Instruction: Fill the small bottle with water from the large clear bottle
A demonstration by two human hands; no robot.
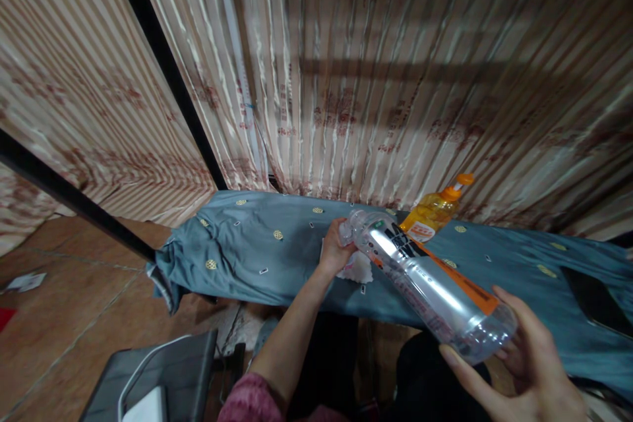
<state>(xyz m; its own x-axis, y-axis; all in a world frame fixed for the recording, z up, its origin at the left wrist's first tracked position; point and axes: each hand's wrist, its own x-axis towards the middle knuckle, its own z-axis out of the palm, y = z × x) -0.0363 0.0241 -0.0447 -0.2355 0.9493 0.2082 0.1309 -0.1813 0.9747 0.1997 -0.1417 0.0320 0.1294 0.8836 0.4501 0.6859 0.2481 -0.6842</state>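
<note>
A clear plastic bottle (420,277) with a silver and orange label lies tilted across the space between my hands, and no liquid shows inside it. My left hand (336,247) is closed around its neck end, where the fingers partly hide the top. Around the base, the thumb and fingers of my right hand (529,356) grip from both sides. Beneath the neck, a white crumpled piece of paper or tissue (357,269) rests on the teal cloth (291,264). Behind the bottle stands a yellow pump bottle (431,212) with an orange top.
A dark phone-like slab (596,297) lies on the cloth at the right. Black poles (168,72) and a striped curtain (346,79) enclose the back and left. At lower left, a grey stool (163,369) carries a white device (147,405) with a cable.
</note>
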